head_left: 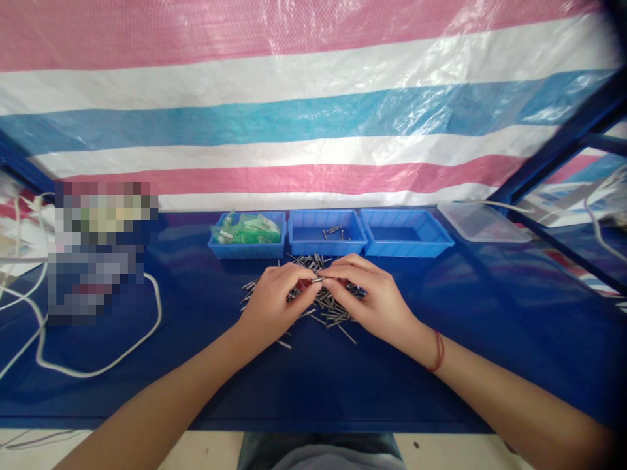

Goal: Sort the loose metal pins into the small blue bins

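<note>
Over a loose pile of thin metal screws [337,313], my two hands meet in the middle of the table. My left hand [277,294] pinches one end of a small metal screw [319,280] between thumb and fingers. On its other end, the thumb and fingertips of my right hand [369,290] are closed too. The screw lies roughly level, and the fingertips cover much of it. Part of the pile is hidden beneath both hands.
Behind the pile stand three blue bins: the left bin [247,250] holds green plastic packets [249,228], the middle bin [326,247] a few screws, the right bin [409,249] nothing visible. A clear plastic lid [482,222] lies right; a white cable [98,374] loops left.
</note>
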{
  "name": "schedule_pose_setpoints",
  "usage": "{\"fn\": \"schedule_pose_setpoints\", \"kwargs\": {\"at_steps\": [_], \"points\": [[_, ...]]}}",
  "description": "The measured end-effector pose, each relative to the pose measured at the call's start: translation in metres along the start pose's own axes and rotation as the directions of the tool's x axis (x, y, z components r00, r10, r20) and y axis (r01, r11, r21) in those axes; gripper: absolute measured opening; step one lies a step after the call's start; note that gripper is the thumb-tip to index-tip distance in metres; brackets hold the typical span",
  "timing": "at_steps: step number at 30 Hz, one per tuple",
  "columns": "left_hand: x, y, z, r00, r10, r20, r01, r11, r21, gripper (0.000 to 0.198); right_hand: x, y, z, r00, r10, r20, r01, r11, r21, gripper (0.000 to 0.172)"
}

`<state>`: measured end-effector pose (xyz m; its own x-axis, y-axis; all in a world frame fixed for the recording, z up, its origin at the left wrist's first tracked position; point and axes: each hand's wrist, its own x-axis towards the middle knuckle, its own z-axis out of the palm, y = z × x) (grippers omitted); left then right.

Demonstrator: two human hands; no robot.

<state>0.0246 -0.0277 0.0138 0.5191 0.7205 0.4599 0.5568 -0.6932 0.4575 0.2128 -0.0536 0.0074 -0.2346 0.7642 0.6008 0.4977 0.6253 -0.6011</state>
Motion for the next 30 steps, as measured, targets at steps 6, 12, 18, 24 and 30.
{"fn": "schedule_pose_setpoints", "kwargs": {"at_steps": [6, 12, 18, 24, 30], "points": [[0.001, 0.001, -0.001, 1.000, -0.017, 0.011, 0.017, 1.000, -0.002, 0.017, 0.011, 0.007, -0.012, 0.998, -0.064, -0.011, 0.061, 0.987, -0.148, 0.018], [0.000, -0.003, 0.003, 0.986, 0.071, 0.154, -0.074, 0.997, 0.010, 0.020, 0.027, 0.048, -0.025, 0.990, -0.028, -0.141, -0.032, 0.911, -0.410, 0.022], [0.000, -0.007, -0.002, 0.982, 0.072, 0.175, -0.093, 0.989, 0.113, 0.022, 0.024, 0.063, -0.029, 0.994, 0.024, -0.110, -0.080, 0.835, -0.545, 0.027], [0.001, -0.012, -0.011, 0.973, 0.012, 0.228, -0.060, 0.978, 0.202, 0.019, 0.011, 0.038, -0.016, 1.000, 0.008, -0.028, -0.018, 0.927, -0.376, 0.019], [-0.001, -0.011, -0.009, 0.944, 0.006, 0.331, -0.104, 0.954, 0.281, 0.014, 0.004, 0.026, 0.000, 0.997, -0.015, 0.075, 0.036, 0.958, -0.285, 0.018]]}}
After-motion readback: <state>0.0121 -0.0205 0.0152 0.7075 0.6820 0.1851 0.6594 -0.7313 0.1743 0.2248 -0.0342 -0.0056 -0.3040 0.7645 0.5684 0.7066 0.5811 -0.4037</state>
